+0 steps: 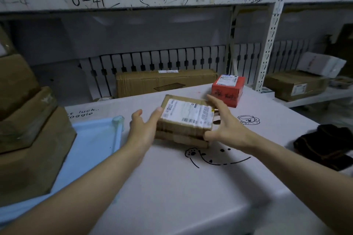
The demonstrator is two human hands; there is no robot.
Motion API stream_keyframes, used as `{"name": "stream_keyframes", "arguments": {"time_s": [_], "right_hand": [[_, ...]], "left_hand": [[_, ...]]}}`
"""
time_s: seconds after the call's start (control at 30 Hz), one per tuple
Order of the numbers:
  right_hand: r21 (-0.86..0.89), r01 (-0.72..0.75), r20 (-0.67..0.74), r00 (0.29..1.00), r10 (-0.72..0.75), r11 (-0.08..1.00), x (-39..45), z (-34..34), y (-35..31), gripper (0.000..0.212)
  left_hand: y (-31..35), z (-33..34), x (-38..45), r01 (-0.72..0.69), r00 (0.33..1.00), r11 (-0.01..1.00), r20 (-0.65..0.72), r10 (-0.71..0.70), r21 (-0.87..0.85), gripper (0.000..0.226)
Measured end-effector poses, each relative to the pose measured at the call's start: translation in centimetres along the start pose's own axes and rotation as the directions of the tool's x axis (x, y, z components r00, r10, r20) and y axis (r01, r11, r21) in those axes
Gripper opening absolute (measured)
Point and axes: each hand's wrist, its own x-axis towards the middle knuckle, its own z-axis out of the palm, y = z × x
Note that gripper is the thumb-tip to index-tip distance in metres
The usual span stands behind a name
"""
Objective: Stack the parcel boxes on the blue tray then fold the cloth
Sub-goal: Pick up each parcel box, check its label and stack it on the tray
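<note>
Two flat brown parcel boxes lie stacked mid-table: the top box [186,120] carries a white shipping label, and the lower box [183,139] shows beneath it. My left hand [145,126] is at the stack's left side, fingers straight, thumb touching the top box's left corner. On the right side my right hand [223,126] is spread, thumb at the near corner, fingers along the far edge. A red box [227,89] stands behind. The blue tray [95,139] on the left holds a stack of large brown boxes [28,129]. A dark cloth [324,145] lies crumpled at the right.
The table has a white cover [172,187] with cartoon drawings. A long brown carton [164,82] lies behind the table against the wall. Metal shelving [271,40] stands at the back, with more cartons [296,84] on its lower right shelf.
</note>
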Motion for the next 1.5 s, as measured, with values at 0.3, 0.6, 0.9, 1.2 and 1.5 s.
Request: {"name": "stream_keyframes", "arguments": {"time_s": [0.3,0.6,0.9,1.2,1.5], "right_hand": [[-0.139,0.118,0.024,0.993,-0.116,0.983,-2.4,1.1,-4.2,0.105],[0.647,-0.334,0.068,0.921,0.384,0.685,-2.8,4.0,-6.5,0.051],[0.616,-0.233,0.056,0.966,0.253,0.752,-2.5,4.5,-6.7,0.048],[0.555,-0.174,0.158,0.982,0.103,0.814,-2.6,5.6,-7.8,0.061],[0.52,-0.191,0.204,0.974,0.096,0.833,-2.8,5.8,-7.4,0.064]], "left_hand": [[1.6,-3.9,-4.0,0.304,0.939,0.864,0.28,-0.201,-0.401,0.033],[2.8,-4.2,-7.0,0.366,0.923,0.669,0.342,-0.174,-0.647,0.029],[1.4,-6.1,-7.3,0.245,0.929,0.876,0.36,-0.09,-0.414,0.041],[1.5,-7.5,-7.2,0.104,0.917,0.912,0.394,0.067,-0.398,0.045],[0.8,-7.9,-7.7,0.055,0.939,0.922,0.334,0.082,-0.382,0.057]]}}
